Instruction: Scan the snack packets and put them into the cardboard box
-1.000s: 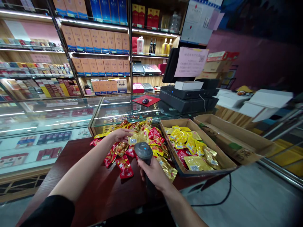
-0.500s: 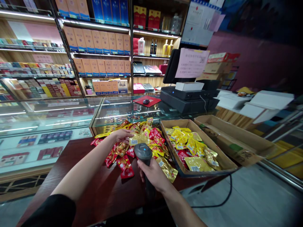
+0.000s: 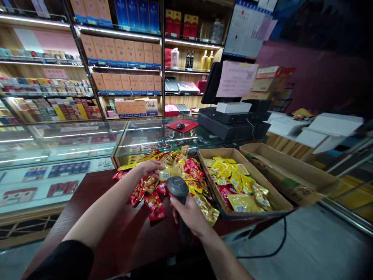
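Note:
In my right hand (image 3: 189, 214) is a dark barcode scanner (image 3: 177, 188), held upright by its handle with its head toward the pile. My left hand (image 3: 150, 168) pinches the edge of a gold snack packet (image 3: 175, 170), whose printed barcode faces the scanner. Around and under it lies a heap of red, yellow and gold packets on the dark red wooden counter (image 3: 107, 237). A red packet (image 3: 155, 206) lies at the heap's near edge, and a gold packet (image 3: 207, 210) lies right of the scanner.
Right of the heap stands a cardboard box (image 3: 281, 204) holding several yellow, red and gold packets. Beside it is a second cardboard box (image 3: 314, 186). Behind are a glass display counter (image 3: 145, 134), a mouse (image 3: 180, 126) on a red mat and a monitor (image 3: 211, 83). Stocked shelves line the wall.
Both hands, the scanner and the gold packet keep nearly the same places. A small blue light seen on top of the scanner earlier no longer shows. The view has shifted very slightly.

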Tool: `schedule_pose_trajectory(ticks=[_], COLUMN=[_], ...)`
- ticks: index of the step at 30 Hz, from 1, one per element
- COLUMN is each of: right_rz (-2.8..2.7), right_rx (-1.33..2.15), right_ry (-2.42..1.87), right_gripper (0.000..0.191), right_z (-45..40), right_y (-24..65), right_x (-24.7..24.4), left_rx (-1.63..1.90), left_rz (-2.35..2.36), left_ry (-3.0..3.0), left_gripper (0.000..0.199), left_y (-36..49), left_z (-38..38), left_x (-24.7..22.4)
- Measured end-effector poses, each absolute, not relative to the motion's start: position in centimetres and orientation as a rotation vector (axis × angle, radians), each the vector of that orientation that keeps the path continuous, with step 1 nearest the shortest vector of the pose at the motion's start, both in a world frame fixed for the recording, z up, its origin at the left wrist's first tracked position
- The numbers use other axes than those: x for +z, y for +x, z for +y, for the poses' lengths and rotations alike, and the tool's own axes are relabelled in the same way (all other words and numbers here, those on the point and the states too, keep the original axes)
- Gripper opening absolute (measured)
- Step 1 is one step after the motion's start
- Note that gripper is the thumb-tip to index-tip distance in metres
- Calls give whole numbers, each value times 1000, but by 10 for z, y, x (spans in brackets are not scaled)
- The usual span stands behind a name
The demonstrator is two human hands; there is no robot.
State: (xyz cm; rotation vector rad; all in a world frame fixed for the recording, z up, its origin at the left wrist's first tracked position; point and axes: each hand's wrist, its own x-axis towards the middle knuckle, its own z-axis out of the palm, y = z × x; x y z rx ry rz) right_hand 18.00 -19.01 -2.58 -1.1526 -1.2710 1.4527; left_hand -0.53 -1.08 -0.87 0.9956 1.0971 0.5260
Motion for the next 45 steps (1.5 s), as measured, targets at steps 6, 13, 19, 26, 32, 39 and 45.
schedule_pose_trajectory(ticks=[6,13,19,26,32,39,45], right_rz=[-1066,-661,-512,-358,-384,-523,-613], right_rx=[1151,1372,1180,834,831,1118,1407], right_ry=[-1215,-1032,-994,-1179,-1194,-1048,-955], right_gripper=[26,24,27,36,36,29,31], right_z=[-166,-136,-153,-185,-181,-153,-119], right_y=[197,244,324,396,388,323,259], right_x=[-8,10,21,18,14,16,6], left_rx=[527,504,438,425,458,673,930], left_rz=[966,922,785,801,851,1066,1340], left_ry=[992,1007,1069,1277,1334,1279,1283], left_gripper=[38,41,41,45,50,53,53], left_y=[-9,31,132,227,194,84,11], left_z=[-25,-30,-26,-33,-22,-10,-3], left_x=[-6,18,30,28,19,12,-13])
